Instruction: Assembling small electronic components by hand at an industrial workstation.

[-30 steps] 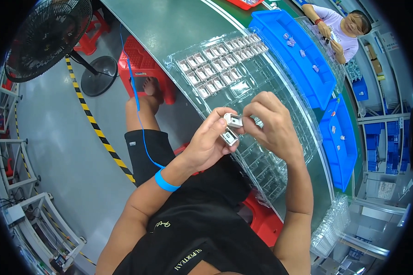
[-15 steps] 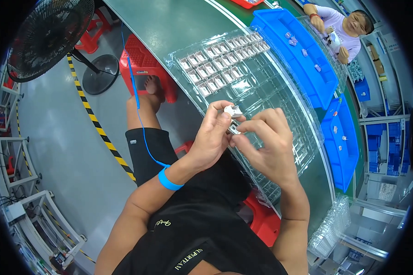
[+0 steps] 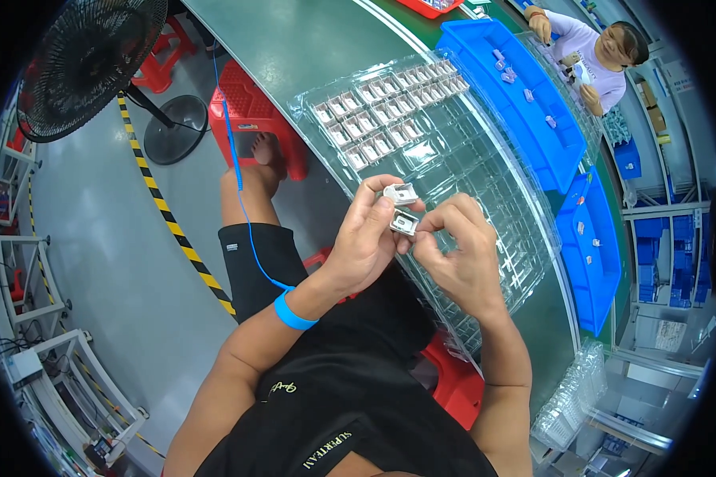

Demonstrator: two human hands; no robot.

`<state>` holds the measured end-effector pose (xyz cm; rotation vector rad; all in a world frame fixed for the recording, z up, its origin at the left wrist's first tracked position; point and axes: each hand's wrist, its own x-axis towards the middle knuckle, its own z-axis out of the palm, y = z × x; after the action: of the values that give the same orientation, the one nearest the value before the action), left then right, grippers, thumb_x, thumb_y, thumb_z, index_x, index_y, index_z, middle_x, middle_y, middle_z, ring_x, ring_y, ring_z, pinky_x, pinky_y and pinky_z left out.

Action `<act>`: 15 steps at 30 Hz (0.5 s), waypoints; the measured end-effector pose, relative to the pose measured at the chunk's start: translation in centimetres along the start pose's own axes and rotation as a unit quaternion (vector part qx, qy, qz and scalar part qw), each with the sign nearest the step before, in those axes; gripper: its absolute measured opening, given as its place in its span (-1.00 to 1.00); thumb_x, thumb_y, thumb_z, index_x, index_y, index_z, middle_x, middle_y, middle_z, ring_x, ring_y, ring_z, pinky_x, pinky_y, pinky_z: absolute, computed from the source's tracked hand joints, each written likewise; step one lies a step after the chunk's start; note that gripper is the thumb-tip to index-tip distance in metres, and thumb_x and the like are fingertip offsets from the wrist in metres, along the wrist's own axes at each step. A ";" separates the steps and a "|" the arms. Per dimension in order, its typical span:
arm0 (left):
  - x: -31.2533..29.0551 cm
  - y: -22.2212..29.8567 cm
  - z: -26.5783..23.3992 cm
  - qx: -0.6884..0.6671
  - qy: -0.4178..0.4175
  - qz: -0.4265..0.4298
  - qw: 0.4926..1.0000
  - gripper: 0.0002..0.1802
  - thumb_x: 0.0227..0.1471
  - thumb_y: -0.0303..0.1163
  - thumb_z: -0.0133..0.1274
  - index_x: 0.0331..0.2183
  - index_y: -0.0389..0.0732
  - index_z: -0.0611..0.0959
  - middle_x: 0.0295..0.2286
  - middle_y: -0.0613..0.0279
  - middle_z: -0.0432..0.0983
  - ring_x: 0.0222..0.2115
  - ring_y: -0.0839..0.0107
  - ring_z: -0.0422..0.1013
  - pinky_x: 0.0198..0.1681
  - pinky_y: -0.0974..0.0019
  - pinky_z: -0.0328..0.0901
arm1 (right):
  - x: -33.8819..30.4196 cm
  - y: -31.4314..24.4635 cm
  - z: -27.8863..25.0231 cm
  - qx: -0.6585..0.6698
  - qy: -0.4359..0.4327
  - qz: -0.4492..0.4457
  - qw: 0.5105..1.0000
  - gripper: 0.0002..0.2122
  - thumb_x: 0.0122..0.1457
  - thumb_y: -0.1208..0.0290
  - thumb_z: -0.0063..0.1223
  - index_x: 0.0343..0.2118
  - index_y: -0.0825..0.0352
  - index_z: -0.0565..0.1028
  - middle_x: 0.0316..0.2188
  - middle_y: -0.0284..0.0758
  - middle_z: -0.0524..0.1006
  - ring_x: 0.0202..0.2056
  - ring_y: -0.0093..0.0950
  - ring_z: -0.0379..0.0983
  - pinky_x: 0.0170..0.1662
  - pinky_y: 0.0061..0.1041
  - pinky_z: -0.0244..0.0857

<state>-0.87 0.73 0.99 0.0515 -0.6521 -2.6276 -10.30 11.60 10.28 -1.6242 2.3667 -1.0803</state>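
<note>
My left hand (image 3: 362, 242) is closed around a small white plastic case (image 3: 404, 223) in two halves, one above the other, both with their hollow sides showing. Whether a hinge joins the halves I cannot tell. At the right edge of the lower half, the thumb and fingers of my right hand (image 3: 463, 258) are pinched together; anything between them is too small to make out. Beneath both hands lies a clear plastic tray (image 3: 473, 171) of many pockets on the green table. Its far-left pockets hold rows of small white and pinkish parts (image 3: 359, 123).
Two blue bins (image 3: 550, 155) (image 3: 593, 290) with a few small parts line the table's right side. A co-worker (image 3: 593, 67) sits beyond them. Clear trays (image 3: 573, 401) are stacked at lower right. A blue cord runs from my left wristband (image 3: 294, 314) past a red stool (image 3: 243, 99).
My right hand has lowered slightly, its fingers now at the lower half's edge. The white case has tilted, so its hollow insides show more. The co-worker's hands have shifted.
</note>
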 end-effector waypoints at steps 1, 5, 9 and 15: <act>0.0 -0.2 0.0 -0.001 -0.001 -0.002 1.000 -0.67 0.36 -0.21 -0.21 0.07 -0.08 0.26 -0.13 0.12 0.46 -0.30 0.49 0.41 -0.36 0.43 0.28 | -0.1 0.0 -0.1 -0.001 0.001 0.001 1.000 -0.91 -0.10 0.63 0.15 -0.49 0.34 0.51 -0.46 -0.30 0.44 -0.38 -0.32 0.36 -0.34 -0.36 0.26; -0.2 -0.2 0.0 0.013 -0.033 0.008 0.999 -0.60 0.33 -0.10 -0.16 0.09 -0.06 0.25 -0.10 0.05 0.45 -0.30 0.42 0.46 -0.41 0.47 0.29 | -0.3 0.0 -1.0 0.040 0.028 0.018 0.999 -0.90 -0.13 0.65 0.11 -0.50 0.34 0.50 -0.47 -0.29 0.43 -0.41 -0.35 0.38 -0.34 -0.38 0.27; -0.2 -0.1 0.1 0.044 -0.076 0.025 0.996 -0.57 0.31 -0.11 -0.12 0.08 -0.08 0.25 -0.10 0.02 0.43 -0.32 0.36 0.45 -0.40 0.44 0.31 | -0.1 0.0 -2.6 0.067 0.068 0.034 0.995 -0.89 -0.13 0.61 0.15 -0.48 0.34 0.53 -0.48 -0.29 0.42 -0.43 -0.39 0.39 -0.34 -0.42 0.27; -0.7 -0.9 -0.5 0.125 -0.069 0.056 0.988 -0.54 0.27 -0.19 -0.01 0.06 -0.16 0.24 -0.13 0.13 0.38 -0.20 0.45 0.40 -0.17 0.37 0.36 | 1.0 -2.0 -1.7 -0.011 0.038 -0.045 0.998 -0.88 -0.11 0.54 0.23 -0.45 0.32 0.56 -0.44 -0.32 0.42 -0.36 -0.35 0.33 -0.30 -0.40 0.22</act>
<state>-0.48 1.55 0.08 -0.0918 -1.0003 -2.4440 -9.95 11.22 13.05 -1.7420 2.3829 -1.1556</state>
